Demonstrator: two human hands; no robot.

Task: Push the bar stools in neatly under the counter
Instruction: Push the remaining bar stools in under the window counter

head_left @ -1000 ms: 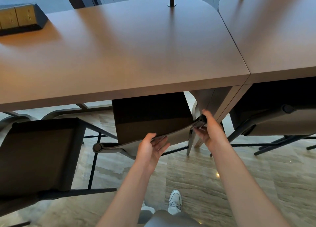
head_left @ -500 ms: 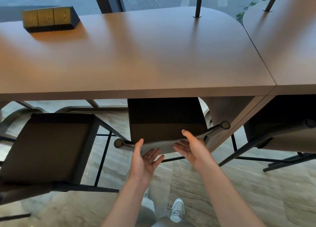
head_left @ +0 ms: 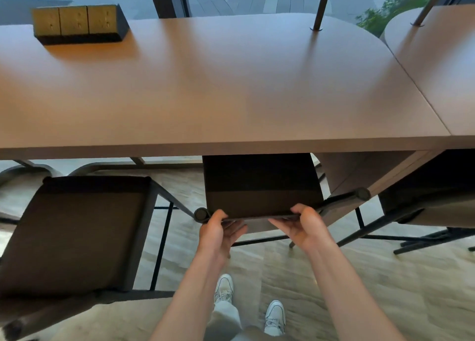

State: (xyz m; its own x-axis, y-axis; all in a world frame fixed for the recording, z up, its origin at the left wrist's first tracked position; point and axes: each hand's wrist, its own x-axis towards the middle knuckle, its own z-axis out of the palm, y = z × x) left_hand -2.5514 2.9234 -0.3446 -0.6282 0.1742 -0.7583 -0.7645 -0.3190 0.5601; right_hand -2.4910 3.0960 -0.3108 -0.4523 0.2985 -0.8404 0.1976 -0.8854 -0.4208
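Both hands on the middle stool's backrest, seat tucked under the counter edge.

The left hand (head_left: 218, 234) and right hand (head_left: 302, 229) curl around the top rail of the dark fabric bar stool with black metal frame (head_left: 262, 186) at centre frame, thumbs over, fingers under. Its seat sits partly beneath the long brown wooden counter (head_left: 205, 88). A second dark stool (head_left: 77, 232) stands out at lower left; a brass-faced socket box (head_left: 77, 23) sits upper left.
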